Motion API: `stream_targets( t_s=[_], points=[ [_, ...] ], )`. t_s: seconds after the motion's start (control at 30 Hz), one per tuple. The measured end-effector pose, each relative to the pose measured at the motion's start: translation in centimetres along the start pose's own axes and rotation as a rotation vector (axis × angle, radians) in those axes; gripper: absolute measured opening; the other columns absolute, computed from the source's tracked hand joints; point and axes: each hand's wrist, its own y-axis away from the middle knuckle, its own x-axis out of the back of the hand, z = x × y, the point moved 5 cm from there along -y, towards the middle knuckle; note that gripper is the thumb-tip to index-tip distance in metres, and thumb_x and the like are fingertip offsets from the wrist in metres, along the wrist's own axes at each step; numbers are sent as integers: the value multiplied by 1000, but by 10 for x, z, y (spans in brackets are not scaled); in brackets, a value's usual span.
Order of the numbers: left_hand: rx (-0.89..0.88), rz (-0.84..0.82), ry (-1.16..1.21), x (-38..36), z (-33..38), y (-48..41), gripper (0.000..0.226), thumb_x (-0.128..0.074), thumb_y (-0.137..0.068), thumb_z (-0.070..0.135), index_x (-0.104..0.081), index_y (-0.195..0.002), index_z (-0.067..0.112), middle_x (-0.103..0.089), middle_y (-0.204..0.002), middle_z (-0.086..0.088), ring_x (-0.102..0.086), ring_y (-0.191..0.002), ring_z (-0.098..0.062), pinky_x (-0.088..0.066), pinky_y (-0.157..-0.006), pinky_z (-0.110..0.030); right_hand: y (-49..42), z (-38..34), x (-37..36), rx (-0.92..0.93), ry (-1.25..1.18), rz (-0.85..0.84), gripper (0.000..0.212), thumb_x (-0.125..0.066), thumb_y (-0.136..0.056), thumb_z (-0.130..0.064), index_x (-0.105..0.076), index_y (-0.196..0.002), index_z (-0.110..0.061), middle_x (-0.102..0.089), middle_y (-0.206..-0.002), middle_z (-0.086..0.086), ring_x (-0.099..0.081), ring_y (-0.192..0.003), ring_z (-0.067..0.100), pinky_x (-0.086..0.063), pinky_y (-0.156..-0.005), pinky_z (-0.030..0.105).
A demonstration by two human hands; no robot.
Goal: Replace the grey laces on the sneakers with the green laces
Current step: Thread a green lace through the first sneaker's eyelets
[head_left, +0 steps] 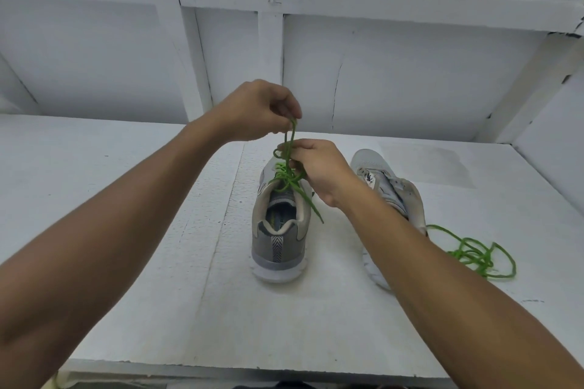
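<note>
Item: green lace point(286, 178), a round cord of bright matte weave, threaded up the eyelets of the near sneaker point(278, 230) at the middle of the bench, its ends gathered above the tongue for a knot. The left hand point(259, 110) pinches a raised loop of it between thumb and fingertips. The right hand point(319, 167) is closed on the strands just below, close over the shoe's throat, and one free tail hangs down past the collar. Near sneaker: grey mesh and suede-like panels, padded collar, chevron heel tab, thick pale foam sole, upright with its heel toward the wearer. Judged lacing complete, tying in progress. Second sneaker point(388, 180): same make, tipped on its side to the right, tongue exposed, no lace visible, partly hidden by the forearm; judged not yet relaced. Spare green lace point(474, 257): a loose tangle just beside it. No grey laces in view. Bench point(126, 230): white painted boards, chalky and scuffed. Wall point(410, 73): white panelled timber.
</note>
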Motion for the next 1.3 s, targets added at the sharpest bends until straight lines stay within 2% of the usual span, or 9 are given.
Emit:
stream_targets(
  t_s=[0.1,0.23,0.37,0.5,0.7,0.87,0.97,1.17,1.3],
  points=[
    [27,18,14,-3,-4,-5,20,-69,-83,6,-70,-98,19,-73,-89,2,-70,-81,-10,-58,-84,-33,5,-4,0,-6,-53,-28,20,-53,-89,-9,-74,-89,-8,-68,-107,24,-51,-74,18,-45,-68,32],
    [58,37,56,-10,-16,-3,31,-68,-86,14,-63,-116,22,-67,-111,5,-68,-93,-13,-57,-84,-34,2,-1,6,7,-105,6,15,-63,-93,-13,-72,-87,-4,-66,-83,16,-54,-69,19,-48,-66,30],
    [105,-53,-21,-24,-33,11,25,-75,-83,34,-68,-102,20,-69,-94,8,-63,-82,-4,-49,-71,-20,-1,2,12,0,-161,44,10,-63,-93,-8,-69,-90,-1,-66,-75,8,-59,-63,17,-51,-62,27],
    [138,-23,19,-34,-43,19,18,-79,-79,27,-68,-89,18,-68,-78,6,-62,-71,-8,-47,-65,-20,0,-1,12,2,-123,62,6,-64,-92,-8,-66,-91,-3,-66,-77,13,-59,-57,16,-54,-59,27],
    [150,-34,124,-41,-46,24,14,-72,-86,24,-67,-90,12,-67,-80,9,-55,-59,7,-38,-56,-8,0,-8,14,63,-70,60,4,-69,-88,-7,-69,-85,-9,-65,-76,9,-60,-66,20,-56,-66,30],
    [183,-40,295,-53,-46,31,15,-73,-84,9,-60,-86,1,-73,-86,-11,-67,-78,-14,-51,-79,-28,-1,-11,12,113,33,73,10,-72,-86,-14,-70,-79,-19,-68,-74,0,-63,-64,16,-57,-77,40],
    [199,-14,315,-52,-49,31,14,-73,-83,7,-59,-83,7,-71,-82,-13,-67,-78,-18,-51,-81,-34,0,-11,12,99,-2,73,11,-70,-88,-12,-68,-79,-18,-65,-72,-1,-60,-60,14,-57,-73,39],
    [208,1,344,-52,-51,30,15,-72,-82,3,-60,-81,10,-65,-69,4,-60,-65,-8,-46,-66,-18,6,-10,14,56,-70,56,6,-67,-90,-11,-67,-86,-15,-63,-75,3,-58,-56,13,-53,-58,26],
    [194,6,350,-51,-48,30,13,-72,-82,2,-61,-81,10,-66,-70,0,-60,-63,-7,-46,-62,-13,3,-8,17,32,-8,85,7,-69,-88,-14,-64,-87,-19,-66,-76,0,-60,-55,11,-42,-53,23]
  ],
)
